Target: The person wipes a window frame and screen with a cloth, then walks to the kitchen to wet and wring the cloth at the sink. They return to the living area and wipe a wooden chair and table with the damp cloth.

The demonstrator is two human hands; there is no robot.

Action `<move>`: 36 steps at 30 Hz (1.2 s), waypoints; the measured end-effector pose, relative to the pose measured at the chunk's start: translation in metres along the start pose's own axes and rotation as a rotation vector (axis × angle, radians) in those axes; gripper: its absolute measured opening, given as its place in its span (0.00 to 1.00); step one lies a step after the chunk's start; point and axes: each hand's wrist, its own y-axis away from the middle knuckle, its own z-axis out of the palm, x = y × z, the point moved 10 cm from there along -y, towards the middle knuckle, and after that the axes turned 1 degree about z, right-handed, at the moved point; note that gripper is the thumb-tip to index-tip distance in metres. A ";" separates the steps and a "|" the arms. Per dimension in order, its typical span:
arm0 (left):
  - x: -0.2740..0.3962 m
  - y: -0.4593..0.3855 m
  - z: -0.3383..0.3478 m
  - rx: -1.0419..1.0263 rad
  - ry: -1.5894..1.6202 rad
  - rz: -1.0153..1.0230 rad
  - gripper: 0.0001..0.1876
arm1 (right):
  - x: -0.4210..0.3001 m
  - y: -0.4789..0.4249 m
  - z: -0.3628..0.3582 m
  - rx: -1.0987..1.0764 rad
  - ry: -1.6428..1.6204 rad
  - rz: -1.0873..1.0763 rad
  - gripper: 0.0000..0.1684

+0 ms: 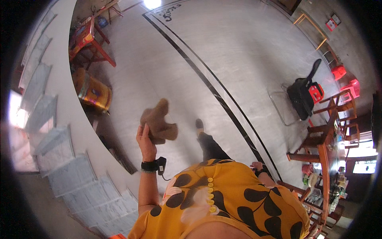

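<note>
My left hand [146, 140], raised before my left side, grips a brown cloth-like item [161, 124] between thumb and fingers. The item is soft-looking, blurred and has several lobes; its exact kind cannot be told. A black band with a small device sits on that wrist. Low by my right hip is my right hand [257, 166], small and partly hidden by my yellow patterned top; whether it holds anything cannot be seen. One dark shoe [199, 123] shows on the floor ahead of me.
Stair steps [71, 167] rise at the left, near a golden drum-like container [95, 91] and a red wooden table [89, 33]. At right stand a metal-framed chair [276, 109] with a black bag [300, 98], red stools [338, 72] and a wooden table [325, 167] bearing several items.
</note>
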 end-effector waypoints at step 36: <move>0.139 -1.020 0.235 -0.221 -0.536 0.231 0.19 | -0.798 -0.670 0.290 0.038 -0.045 0.361 0.13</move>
